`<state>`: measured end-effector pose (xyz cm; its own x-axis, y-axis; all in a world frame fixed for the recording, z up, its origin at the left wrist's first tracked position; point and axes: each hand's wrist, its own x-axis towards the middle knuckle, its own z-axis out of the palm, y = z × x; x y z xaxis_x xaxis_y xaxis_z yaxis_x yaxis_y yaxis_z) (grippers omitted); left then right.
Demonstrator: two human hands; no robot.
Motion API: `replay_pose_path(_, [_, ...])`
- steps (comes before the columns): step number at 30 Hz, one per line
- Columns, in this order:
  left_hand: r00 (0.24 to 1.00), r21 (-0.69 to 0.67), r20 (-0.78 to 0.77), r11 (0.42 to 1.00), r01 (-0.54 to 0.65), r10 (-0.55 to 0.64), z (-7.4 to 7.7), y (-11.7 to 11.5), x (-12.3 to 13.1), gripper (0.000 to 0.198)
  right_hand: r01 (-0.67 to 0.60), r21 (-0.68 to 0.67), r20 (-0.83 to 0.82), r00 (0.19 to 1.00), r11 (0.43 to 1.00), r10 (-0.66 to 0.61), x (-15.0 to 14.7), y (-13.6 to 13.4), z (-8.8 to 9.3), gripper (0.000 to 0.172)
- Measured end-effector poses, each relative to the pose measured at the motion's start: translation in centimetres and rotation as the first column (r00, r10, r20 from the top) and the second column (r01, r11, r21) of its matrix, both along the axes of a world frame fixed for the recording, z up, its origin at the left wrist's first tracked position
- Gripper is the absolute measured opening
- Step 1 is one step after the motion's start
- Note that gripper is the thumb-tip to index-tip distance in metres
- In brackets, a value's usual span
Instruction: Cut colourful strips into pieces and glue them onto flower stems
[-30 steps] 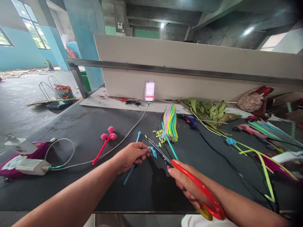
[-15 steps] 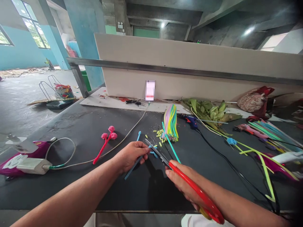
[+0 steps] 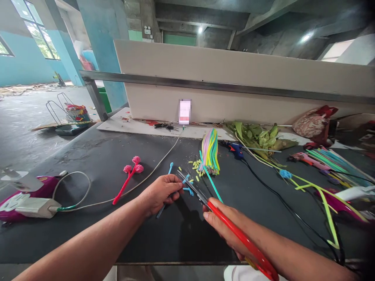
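Observation:
My left hand (image 3: 164,191) is closed in a pinch on a thin blue pipe cleaner (image 3: 160,212), whose tail shows below the fingers. The pipe cleaner's front end meets the blades of the red-handled scissors (image 3: 238,231). My right hand (image 3: 221,222) is wrapped round the scissors' handles, with the blades pointing up and left. Short blue cut pieces (image 3: 190,191) lie just under the blades. Beyond my left hand is a blue stem with a small rounded tip (image 3: 171,166). A turquoise pipe cleaner (image 3: 213,183) lies past the scissors.
A multicoloured pipe cleaner bundle (image 3: 210,152) stands among yellow-green cut bits (image 3: 195,166). Left are a red budded stem (image 3: 125,183), a white cable (image 3: 154,171) and a power strip (image 3: 45,185). Right are a blue glue gun (image 3: 236,149), its black cord (image 3: 269,187) and green leaves (image 3: 260,136).
The blue tail below my left hand looks shorter, and the blue pieces under the blades have shifted slightly. Both hands keep nearly the same pose; the whole view has moved a little.

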<state>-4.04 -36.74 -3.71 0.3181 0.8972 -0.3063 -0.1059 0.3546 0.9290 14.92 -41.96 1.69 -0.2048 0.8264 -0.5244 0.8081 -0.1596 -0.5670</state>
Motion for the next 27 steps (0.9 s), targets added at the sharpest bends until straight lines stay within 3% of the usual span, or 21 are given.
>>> replay_pose_path(10, [1.0,0.007,-0.011,1.0,-0.007,0.008,-0.1,0.0,0.0,0.021,-0.045,0.009,0.013,0.999,0.999,0.045,-0.2,0.0,0.1,0.017])
replay_pose_path(19, [1.0,-0.007,-0.026,1.0,-0.007,0.007,0.1,0.0,0.1,0.022,-0.097,0.126,0.058,0.994,0.987,0.09,0.0,0.2,-0.6,0.016])
replay_pose_path(27, [1.0,-0.01,-0.029,1.0,-0.01,0.01,0.3,0.1,0.3,0.023,-0.098,0.217,-0.01,0.995,0.971,0.103,0.8,0.5,-2.5,0.02])
